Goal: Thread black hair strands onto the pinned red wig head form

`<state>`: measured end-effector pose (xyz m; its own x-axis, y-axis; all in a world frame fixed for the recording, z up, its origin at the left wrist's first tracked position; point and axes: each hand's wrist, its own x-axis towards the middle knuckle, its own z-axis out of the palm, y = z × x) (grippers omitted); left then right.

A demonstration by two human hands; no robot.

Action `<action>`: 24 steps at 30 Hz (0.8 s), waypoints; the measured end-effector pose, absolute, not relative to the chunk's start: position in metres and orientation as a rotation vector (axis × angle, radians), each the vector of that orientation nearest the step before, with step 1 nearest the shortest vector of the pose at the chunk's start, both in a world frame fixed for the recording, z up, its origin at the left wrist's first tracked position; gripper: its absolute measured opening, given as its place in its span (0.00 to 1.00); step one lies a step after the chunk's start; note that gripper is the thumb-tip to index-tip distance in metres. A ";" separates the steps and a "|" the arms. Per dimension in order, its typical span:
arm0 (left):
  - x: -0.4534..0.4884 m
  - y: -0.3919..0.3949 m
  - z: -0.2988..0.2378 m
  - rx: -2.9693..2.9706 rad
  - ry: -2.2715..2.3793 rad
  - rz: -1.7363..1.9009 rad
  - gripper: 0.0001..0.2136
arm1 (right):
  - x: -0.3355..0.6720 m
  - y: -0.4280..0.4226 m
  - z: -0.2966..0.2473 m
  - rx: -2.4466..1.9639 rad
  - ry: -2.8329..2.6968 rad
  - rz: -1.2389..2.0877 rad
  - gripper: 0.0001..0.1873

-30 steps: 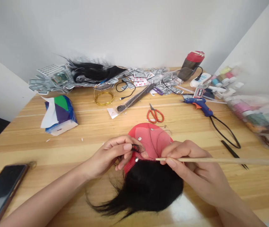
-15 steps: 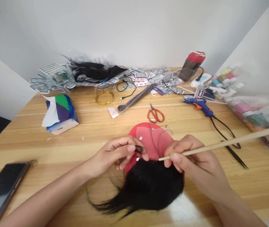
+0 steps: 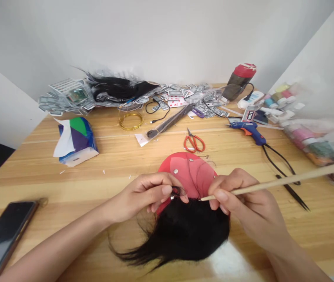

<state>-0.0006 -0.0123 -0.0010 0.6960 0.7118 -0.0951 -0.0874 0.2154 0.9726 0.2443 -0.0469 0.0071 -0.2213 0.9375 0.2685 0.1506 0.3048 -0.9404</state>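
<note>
A round red form (image 3: 164, 166) carries a pink net patch (image 3: 181, 176) fixed with silver pins. Black hair (image 3: 193, 235) covers its near half and trails off to the left. My left hand (image 3: 152, 196) is closed at the form's left edge, pinching a small dark strand of hair (image 3: 177, 191) between thumb and finger. In my right hand (image 3: 243, 199) a thin pale wooden stick (image 3: 272, 184) is gripped like a pen. Its tip is at the top edge of the hair, on the net; whether a hook sits there is too small to tell.
Beyond the form lie red-handled scissors (image 3: 194, 141). At right are a blue glue gun (image 3: 249, 131), black tweezers (image 3: 294, 194) and a bag of bottles (image 3: 316, 145). A tissue pack (image 3: 80, 141) and a phone (image 3: 6, 235) lie left. Playing cards (image 3: 175, 100) are heaped at the back.
My left hand has come slightly right and down with the strand. The stick's tip has shifted slightly right. The whole view has moved a little.
</note>
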 end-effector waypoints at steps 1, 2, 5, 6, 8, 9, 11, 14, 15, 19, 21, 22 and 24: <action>-0.001 -0.012 0.000 1.247 0.612 0.600 0.16 | 0.244 -0.047 0.007 -1.012 -1.613 1.027 0.15; -0.001 -0.012 0.000 1.252 0.613 0.596 0.17 | 0.243 -0.046 0.008 -1.013 -1.609 1.020 0.15; -0.001 -0.012 0.000 1.276 0.615 0.586 0.17 | 0.242 -0.045 0.009 -1.006 -1.582 1.003 0.16; -0.002 -0.012 0.000 1.287 0.618 0.583 0.17 | 0.242 -0.045 0.009 -1.003 -1.566 1.002 0.16; -0.004 -0.011 -0.002 1.321 0.650 0.567 0.19 | 0.241 -0.045 0.007 -1.006 -1.533 0.999 0.15; -0.006 -0.010 -0.002 1.339 0.676 0.559 0.19 | 0.242 -0.045 0.006 -1.013 -1.521 0.996 0.15; -0.012 -0.005 -0.003 1.369 0.735 0.547 0.19 | 0.242 -0.046 0.003 -1.029 -1.506 0.995 0.15; -0.028 0.011 0.000 1.426 0.790 0.530 0.17 | 0.243 -0.047 -0.001 -1.041 -1.495 1.011 0.13; -0.035 0.018 0.002 1.450 0.806 0.511 0.16 | 0.243 -0.048 -0.001 -1.040 -1.496 1.014 0.13; -0.066 0.043 0.014 1.517 0.847 0.304 0.15 | 0.242 -0.048 0.000 -1.018 -1.503 1.003 0.14; -0.082 0.052 0.018 1.525 0.874 0.183 0.15 | 0.241 -0.047 0.001 -1.001 -1.502 1.000 0.14; -0.089 0.055 0.019 1.526 0.900 0.155 0.15 | 0.241 -0.047 0.001 -0.994 -1.499 0.998 0.14; -0.101 0.061 0.018 1.531 0.976 0.197 0.15 | 0.241 -0.047 0.001 -0.979 -1.494 0.993 0.14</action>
